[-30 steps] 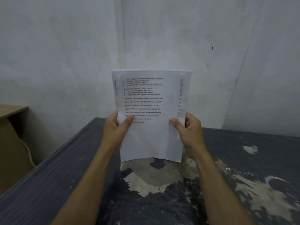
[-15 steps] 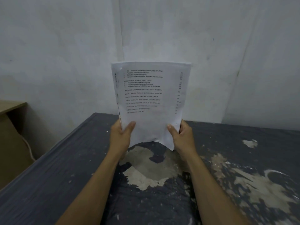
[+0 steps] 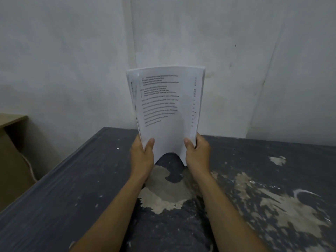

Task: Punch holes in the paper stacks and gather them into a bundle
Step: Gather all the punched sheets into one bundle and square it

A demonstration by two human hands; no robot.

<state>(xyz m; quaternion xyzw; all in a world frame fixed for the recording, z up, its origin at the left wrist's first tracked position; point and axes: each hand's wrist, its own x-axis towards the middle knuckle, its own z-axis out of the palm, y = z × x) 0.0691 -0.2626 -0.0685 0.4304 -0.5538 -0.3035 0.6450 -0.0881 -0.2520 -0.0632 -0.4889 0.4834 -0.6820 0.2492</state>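
Dark grey tabletop (image 3: 76, 193) with worn pale patches, flaking paint, pushed against rough white plaster wall (image 3: 63, 51). Tan wooden furniture (image 3: 11, 142) at left, cut off by frame edge. White printed paper stack (image 3: 167, 110) held upright above table, lower edge bowed. Left hand (image 3: 142, 157) and right hand (image 3: 197, 153) grip bottom corners, thumbs on front sheet; other fingers hidden behind. Text blurred, unreadable.

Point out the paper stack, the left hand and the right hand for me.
paper stack (image 3: 167, 113): head view, middle of the printed top sheet.
left hand (image 3: 142, 157): head view, back of the hand.
right hand (image 3: 197, 153): head view, back of the hand.
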